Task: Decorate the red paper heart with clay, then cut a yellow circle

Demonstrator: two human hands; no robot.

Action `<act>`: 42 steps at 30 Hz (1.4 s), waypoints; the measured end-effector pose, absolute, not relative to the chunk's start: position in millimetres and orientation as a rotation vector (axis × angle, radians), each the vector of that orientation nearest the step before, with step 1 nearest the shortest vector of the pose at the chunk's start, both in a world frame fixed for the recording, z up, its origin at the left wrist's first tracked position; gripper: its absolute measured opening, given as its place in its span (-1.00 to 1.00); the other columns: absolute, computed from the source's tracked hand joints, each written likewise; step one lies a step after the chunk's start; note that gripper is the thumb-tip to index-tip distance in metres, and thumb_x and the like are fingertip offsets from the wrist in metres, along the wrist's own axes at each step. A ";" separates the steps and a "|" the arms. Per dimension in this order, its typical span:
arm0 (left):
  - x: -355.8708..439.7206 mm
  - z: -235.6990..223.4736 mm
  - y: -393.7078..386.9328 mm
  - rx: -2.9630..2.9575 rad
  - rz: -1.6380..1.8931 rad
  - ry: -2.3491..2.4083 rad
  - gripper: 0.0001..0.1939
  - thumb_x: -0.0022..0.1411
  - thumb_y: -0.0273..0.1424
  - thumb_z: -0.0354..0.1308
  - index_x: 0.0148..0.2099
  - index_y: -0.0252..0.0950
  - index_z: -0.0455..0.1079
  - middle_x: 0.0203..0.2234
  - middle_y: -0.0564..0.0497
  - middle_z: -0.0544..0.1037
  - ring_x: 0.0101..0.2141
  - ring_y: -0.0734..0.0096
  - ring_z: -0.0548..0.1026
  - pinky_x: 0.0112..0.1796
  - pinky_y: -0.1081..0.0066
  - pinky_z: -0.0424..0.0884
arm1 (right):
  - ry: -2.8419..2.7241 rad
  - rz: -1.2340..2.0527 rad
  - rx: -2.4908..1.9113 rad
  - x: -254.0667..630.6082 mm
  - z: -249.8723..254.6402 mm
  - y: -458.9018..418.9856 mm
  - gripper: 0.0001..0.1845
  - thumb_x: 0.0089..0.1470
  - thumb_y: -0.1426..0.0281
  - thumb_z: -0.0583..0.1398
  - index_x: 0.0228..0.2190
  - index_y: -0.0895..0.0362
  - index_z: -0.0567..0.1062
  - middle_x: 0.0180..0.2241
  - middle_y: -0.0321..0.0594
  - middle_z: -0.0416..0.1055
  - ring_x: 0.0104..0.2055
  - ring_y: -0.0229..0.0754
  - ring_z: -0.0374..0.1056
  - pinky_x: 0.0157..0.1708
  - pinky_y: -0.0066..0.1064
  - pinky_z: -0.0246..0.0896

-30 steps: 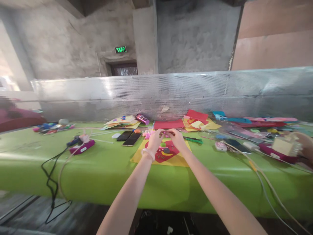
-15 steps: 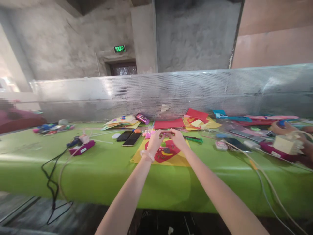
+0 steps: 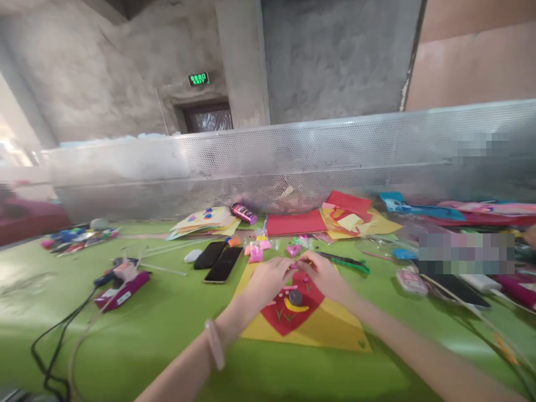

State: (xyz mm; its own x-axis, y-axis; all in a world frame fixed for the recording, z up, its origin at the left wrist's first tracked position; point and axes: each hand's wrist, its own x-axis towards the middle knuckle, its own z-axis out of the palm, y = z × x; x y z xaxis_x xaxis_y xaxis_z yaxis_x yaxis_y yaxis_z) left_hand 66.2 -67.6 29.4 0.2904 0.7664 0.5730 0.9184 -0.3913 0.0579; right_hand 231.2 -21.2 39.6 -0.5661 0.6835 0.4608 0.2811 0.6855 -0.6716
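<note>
A yellow paper sheet (image 3: 330, 330) with a red shape (image 3: 288, 318) lies on the green table (image 3: 159, 329). On the red shape sit a grey round piece (image 3: 295, 297) and a yellow curved piece (image 3: 295, 307). My left hand (image 3: 268, 278) and my right hand (image 3: 324, 274) rest over the sheet's far end, fingertips meeting in a pinch on a small pink bit that I cannot make out. A pale bracelet (image 3: 214, 344) is on my left wrist.
Two dark phones (image 3: 218, 260) lie left of the sheet, green scissors (image 3: 349, 262) to its right. Paper stacks (image 3: 209, 219), red sheets (image 3: 296, 222) and a purple tube (image 3: 243, 213) line the perforated metal barrier (image 3: 293, 156). A magenta device with cables (image 3: 121, 282) lies at left.
The view has moved closer and lower over the table. Both hands have dropped from just above the sheet's far edge onto the sheet, still pinched together.
</note>
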 end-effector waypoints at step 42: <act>26.7 12.5 -18.9 -2.641 -0.986 -0.986 -0.82 0.14 -0.50 0.09 -0.16 -0.37 0.27 -0.36 -0.01 0.52 -0.38 0.46 0.46 -0.35 0.47 0.42 | -2.291 0.577 -0.469 232.7 17.6 17.6 -0.86 0.06 0.55 0.10 -0.31 0.12 0.37 -0.38 -0.21 0.40 -0.31 -0.29 0.33 -0.29 -0.47 0.30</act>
